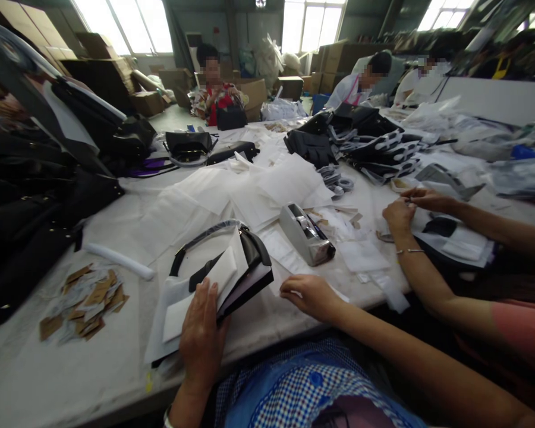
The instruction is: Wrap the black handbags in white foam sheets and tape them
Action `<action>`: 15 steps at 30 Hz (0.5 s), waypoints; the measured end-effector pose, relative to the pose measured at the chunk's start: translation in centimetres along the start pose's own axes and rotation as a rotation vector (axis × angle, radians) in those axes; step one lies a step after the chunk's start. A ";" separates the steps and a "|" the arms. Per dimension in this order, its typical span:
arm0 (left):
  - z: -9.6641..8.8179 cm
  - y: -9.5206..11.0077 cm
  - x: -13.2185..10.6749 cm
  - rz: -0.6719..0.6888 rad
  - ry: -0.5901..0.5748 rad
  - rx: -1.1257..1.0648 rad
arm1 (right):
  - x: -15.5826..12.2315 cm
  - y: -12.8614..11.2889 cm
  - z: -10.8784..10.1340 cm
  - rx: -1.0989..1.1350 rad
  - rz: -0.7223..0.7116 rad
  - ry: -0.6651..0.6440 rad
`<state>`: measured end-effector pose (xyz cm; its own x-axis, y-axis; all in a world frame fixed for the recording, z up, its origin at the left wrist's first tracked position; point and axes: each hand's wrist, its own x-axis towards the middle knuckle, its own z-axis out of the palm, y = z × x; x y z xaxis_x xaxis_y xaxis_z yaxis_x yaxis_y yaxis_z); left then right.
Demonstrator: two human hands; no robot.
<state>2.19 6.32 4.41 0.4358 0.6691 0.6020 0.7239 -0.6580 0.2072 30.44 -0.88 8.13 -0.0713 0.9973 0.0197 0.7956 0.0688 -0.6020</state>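
My left hand [202, 336] lies flat, fingers stretched out, on a black handbag [245, 267] partly wrapped in white paper [191, 297] at the table's near edge. My right hand [310, 295] rests to the right of the bag on the table, fingers curled down onto a thin white sheet; whether it pinches anything I cannot make out. A grey tape dispenser [305, 233] stands just beyond my right hand.
A co-worker's hands [403, 208] work on a wrapped black item at the right. Brown tags [87, 300] lie scattered at the left. Black bags [35, 196] pile at the far left, strapped goods [365, 148] at the back right. People sit across the white table [62, 368].
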 end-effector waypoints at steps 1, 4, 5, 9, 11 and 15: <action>-0.1 0.0 0.0 -0.004 0.003 0.000 | -0.1 -0.6 0.6 0.061 -0.003 -0.049; 0.0 0.0 0.0 0.002 0.001 -0.003 | 0.4 -1.1 2.7 0.135 -0.036 -0.031; 0.1 0.0 0.0 0.006 0.000 -0.003 | 0.7 -0.9 3.6 0.128 -0.056 0.006; 0.5 0.0 -0.2 0.009 -0.012 0.009 | 3.0 -0.2 7.0 0.169 -0.112 0.035; 0.7 0.2 -0.2 0.014 -0.025 0.020 | 4.8 -0.6 8.3 0.321 -0.063 0.047; 0.8 0.5 -0.3 0.067 -0.032 0.064 | 8.0 -2.3 9.6 0.569 0.037 0.082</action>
<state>2.89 6.08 3.74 0.5004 0.6357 0.5877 0.7247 -0.6789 0.1174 22.32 6.70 2.03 0.0156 0.9991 0.0388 0.3459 0.0310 -0.9377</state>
